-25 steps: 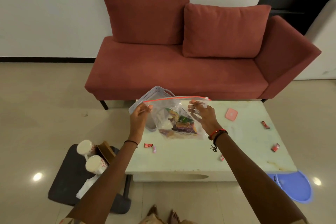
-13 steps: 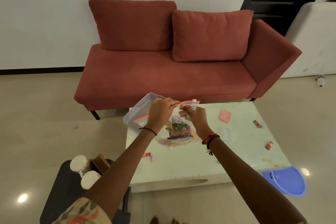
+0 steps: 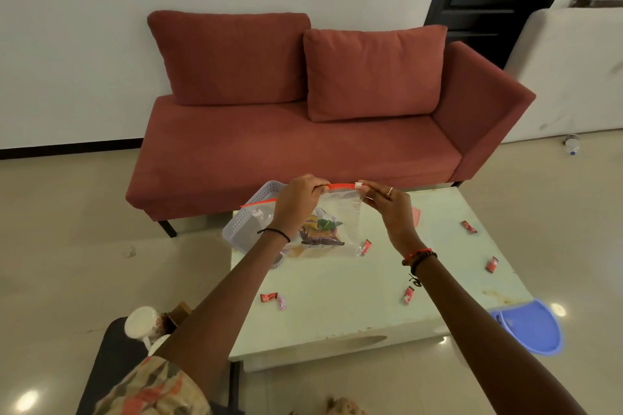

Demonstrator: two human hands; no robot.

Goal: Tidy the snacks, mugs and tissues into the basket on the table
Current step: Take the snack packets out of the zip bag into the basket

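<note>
**Both hands hold the zip bag of snacks over the table**

The left hand pinches the clear zip bag at its red zip strip, with the fingers curled over the top edge. The right hand pinches the same strip at its right end, at the small white slider. Between the two hands the strip is stretched straight.

The bag hangs over the far left part of the table. Coloured snack packets lie at its bottom. Its lower edge seems to rest on the table, but the view is not clear enough to be sure.

A pale perforated basket stands at the far left corner of the table, partly hidden by the left hand and the bag. Small red sweets are scattered on the table: two near the front left, one near the front middle, one just right of the bag, two toward the right edge.

A white mug lies on its side on a dark low stand, off the table, beside its front left corner. A red sofa stands behind the table. A blue plastic lid lies on the floor at the front right corner of the table.
</note>
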